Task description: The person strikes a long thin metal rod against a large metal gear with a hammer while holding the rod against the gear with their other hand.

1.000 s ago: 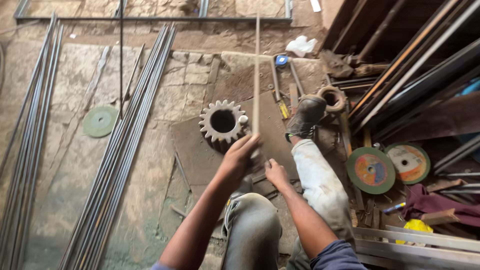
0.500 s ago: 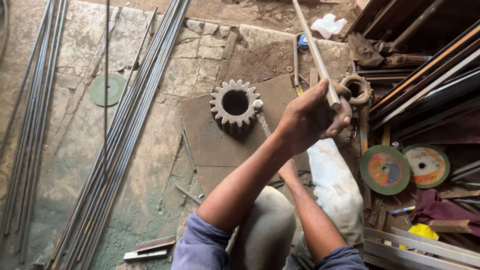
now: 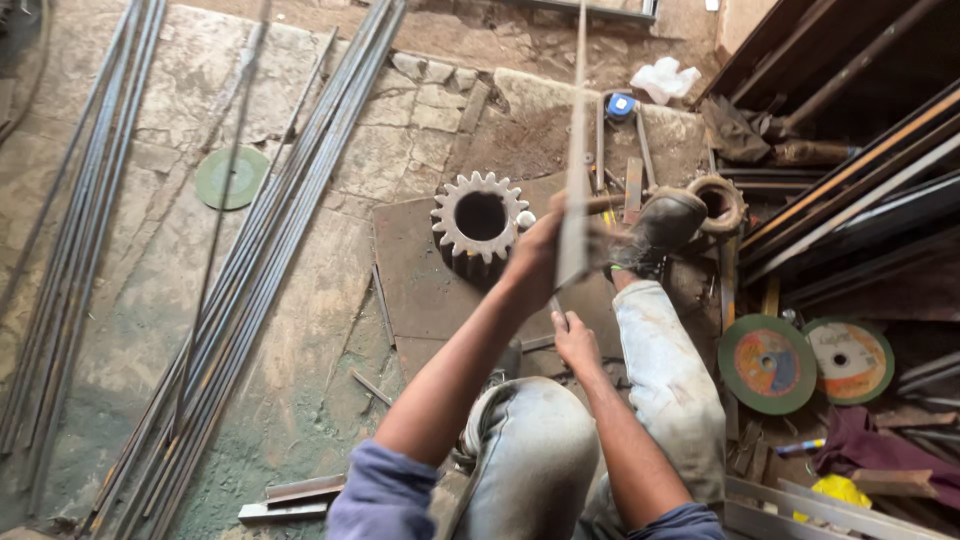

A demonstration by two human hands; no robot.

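Largest on my list: the stone-paved workshop floor (image 3: 150,300), grimy and uneven, carrying a long bundle of thin grey steel rods (image 3: 270,250) that runs diagonally from top centre to bottom left, with a second sheaf of rods (image 3: 60,230) well apart at the far left. Next, a rusty brown flat steel plate (image 3: 420,280) lying on the floor, and standing on it a pale grey toothed steel gear with a round bore (image 3: 480,215). At the right, two round abrasive cutting discs, green and orange (image 3: 767,363), lie side by side; a third green disc (image 3: 231,178) lies apart near the rods. Main item: a long, narrow flat steel strip (image 3: 574,190), held nearly upright, its upper end passing out of view at the top. I judge it stiff yet springy along its length, moderately heavy, top-heavy when stood up, with hard edges that may bite a bare palm; gripping on the flat faces low down, with a second hold lower for steadying, seems soundest. My left hand (image 3: 535,255) is clamped around the strip at mid-height, just beside the gear. My right hand (image 3: 575,340) sits lower, fingers at the strip's lower end; whether they close on it I cannot tell. Smallest: a dark work boot (image 3: 660,225) beyond the strip.
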